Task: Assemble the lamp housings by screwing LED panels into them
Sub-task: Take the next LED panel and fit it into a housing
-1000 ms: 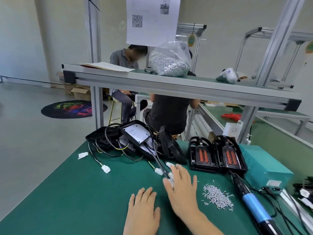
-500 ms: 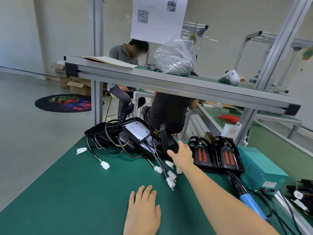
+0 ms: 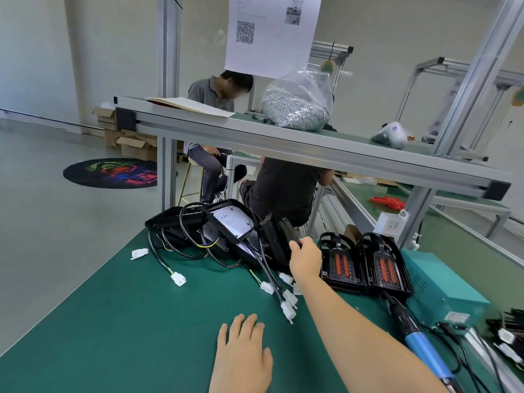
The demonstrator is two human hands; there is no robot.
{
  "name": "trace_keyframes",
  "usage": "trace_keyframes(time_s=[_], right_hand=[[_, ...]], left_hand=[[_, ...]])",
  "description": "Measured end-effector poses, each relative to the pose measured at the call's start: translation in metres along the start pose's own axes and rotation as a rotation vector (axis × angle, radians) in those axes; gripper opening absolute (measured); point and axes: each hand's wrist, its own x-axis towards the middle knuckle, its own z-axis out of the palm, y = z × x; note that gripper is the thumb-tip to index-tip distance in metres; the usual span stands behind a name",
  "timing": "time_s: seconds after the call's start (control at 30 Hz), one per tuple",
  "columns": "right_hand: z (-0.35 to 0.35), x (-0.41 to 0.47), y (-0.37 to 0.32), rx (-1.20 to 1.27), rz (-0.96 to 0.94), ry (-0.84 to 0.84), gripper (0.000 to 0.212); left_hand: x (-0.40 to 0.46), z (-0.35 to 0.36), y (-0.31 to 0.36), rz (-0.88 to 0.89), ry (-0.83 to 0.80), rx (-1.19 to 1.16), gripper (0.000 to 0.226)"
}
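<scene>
A green workbench [image 3: 113,321] is seen from above and behind two bare hands. The left hand [image 3: 243,355] is laid flat on the mat, palm down, fingers straight and slightly spread, with nothing held. The right hand [image 3: 305,258] is stretched forward well beyond the left, and its fingers are curled round the edge of a black lamp housing [image 3: 276,241] that stands tilted on its side.

Further housings [image 3: 198,228] are heaped just left of the gripped one, one turned so that a white LED panel [image 3: 231,221] faces up. Black cables are trailed from the heap toward the hands, ending in white connectors [image 3: 287,303] that lie between the two hands. Immediately right of the right hand, two housings with orange strips [image 3: 365,265] are set side by side. A blue-handled electric screwdriver [image 3: 419,340] is lain to the right of the right forearm, near a teal power box [image 3: 445,290]. On a shelf beyond the hands a clear bag of screws [image 3: 296,104] is rested.
</scene>
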Motion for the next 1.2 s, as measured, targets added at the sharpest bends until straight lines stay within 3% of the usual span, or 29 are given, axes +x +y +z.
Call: trace_keyframes(time_s=[0.33,0.73,0.87,0.97,1.2], right_hand=[[-0.013,-0.009,0.010,0.330,0.109,0.245,0.022],[-0.041,-0.019,0.025,0.522,0.146,0.239,0.018],[-0.054,-0.020,0.023,0.400,0.010,0.186,0.019],[-0.059,-0.026,0.023,0.482,-0.006,0.201,0.016],[-0.075,-0.046,0.024,0.691,-0.019,0.156,0.015]], left_hand=[[-0.001,0.003,-0.001,-0.014,0.041,-0.009,0.053],[-0.004,0.002,0.000,-0.006,0.071,-0.025,0.051],[-0.002,0.000,-0.003,-0.018,0.071,-0.069,0.047],[0.006,-0.005,-0.003,-0.037,0.097,-0.168,0.041],[0.070,-0.048,0.014,-0.073,0.279,-0.661,0.038]])
